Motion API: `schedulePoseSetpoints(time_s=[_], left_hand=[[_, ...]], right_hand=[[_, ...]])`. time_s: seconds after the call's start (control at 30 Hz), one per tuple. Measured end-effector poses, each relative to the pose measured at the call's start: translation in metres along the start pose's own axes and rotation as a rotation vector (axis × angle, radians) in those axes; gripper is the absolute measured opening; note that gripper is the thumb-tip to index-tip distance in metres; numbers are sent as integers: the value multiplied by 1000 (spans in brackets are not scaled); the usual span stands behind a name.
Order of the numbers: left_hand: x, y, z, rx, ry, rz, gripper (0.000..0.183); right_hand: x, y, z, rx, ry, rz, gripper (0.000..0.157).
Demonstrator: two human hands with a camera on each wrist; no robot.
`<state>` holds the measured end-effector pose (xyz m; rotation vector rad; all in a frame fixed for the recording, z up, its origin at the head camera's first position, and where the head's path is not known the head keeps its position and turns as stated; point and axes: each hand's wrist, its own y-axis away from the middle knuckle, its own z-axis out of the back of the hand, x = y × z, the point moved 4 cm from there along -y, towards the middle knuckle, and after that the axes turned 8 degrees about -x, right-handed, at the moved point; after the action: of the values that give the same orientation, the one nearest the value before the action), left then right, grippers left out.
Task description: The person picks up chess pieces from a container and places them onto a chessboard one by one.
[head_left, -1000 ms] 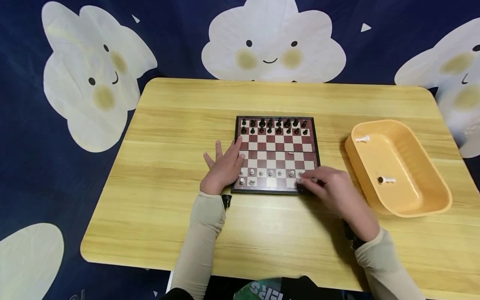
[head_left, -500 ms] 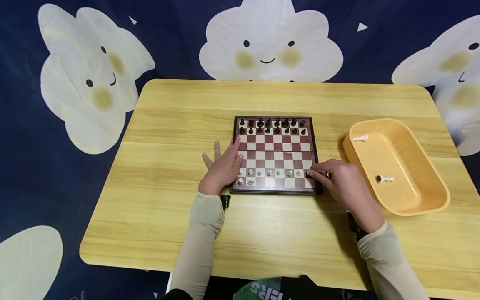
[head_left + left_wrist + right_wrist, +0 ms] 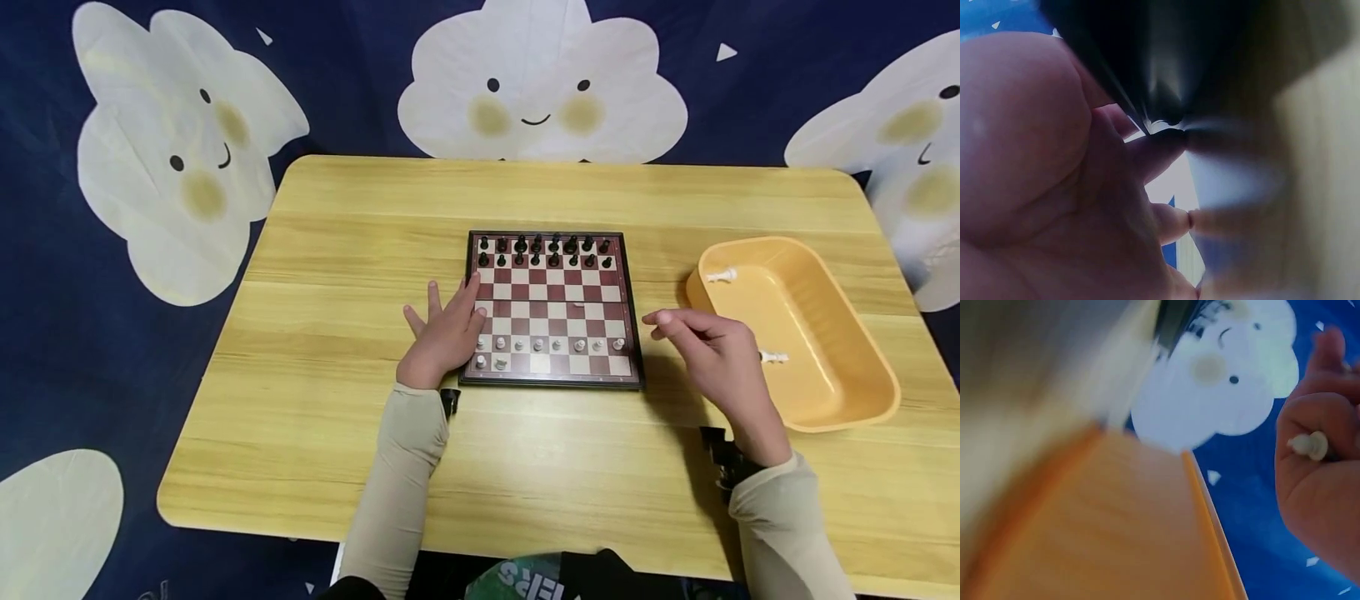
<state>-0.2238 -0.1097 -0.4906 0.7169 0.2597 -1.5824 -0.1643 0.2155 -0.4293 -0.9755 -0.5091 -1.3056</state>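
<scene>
A folding chessboard [image 3: 547, 322] lies on the table. Black chess pieces [image 3: 537, 252] fill the two far rows. White pieces [image 3: 538, 345] line the second row from the near edge, and two more white pieces [image 3: 491, 363] stand at its near left corner. My left hand [image 3: 444, 340] rests along the board's left edge, fingers spread; its palm [image 3: 1035, 169] is close up in the left wrist view. Off the board's right side, my right hand [image 3: 716, 354] hovers, thumb and index finger near each other. Its curled fingers hold a white chess piece [image 3: 1310, 445] against the palm.
A yellow plastic tub [image 3: 840, 333] stands right of the board, partly behind my right hand. Inside lie a white chess piece [image 3: 722, 275] near the left wall and another white piece [image 3: 774, 357]. A blue cloud-patterned cloth [image 3: 360, 75] hangs behind the table [image 3: 300, 450].
My right hand goes from the board's near right corner to the row's right end, lets go of a white piece there, then draws back right toward the tub. The left hand stays put.
</scene>
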Motion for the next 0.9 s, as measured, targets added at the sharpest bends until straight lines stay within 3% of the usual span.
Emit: schedulePoseSetpoints(time_s=[0.1,0.2,0.3,0.37,0.57,0.7,0.9], left_hand=[[-1,0,1,0,4,-4,60],[-1,1,1,0,0,-4,60],[0,1,1,-2,2,-3,60],[0,1,1,-2,2,-5,60],[0,1,2,-2,-2,-1,60],[0,1,2,3,-4,-7,60],[1,1,1,2,-5,-3,60]], right_hand=[[-2,4,0,55,-315,-156,23],[-3,9,-3,99,-616,-257,24],[-5,12,-8,112,-862,-285,27],[-6,12,-11,133,-936,-264,29],[-8,13,-19,230,-990,-198,31],[-10,14,-20,212,-982,-219,27],[-13,13,-17,105,-714,-237,17]])
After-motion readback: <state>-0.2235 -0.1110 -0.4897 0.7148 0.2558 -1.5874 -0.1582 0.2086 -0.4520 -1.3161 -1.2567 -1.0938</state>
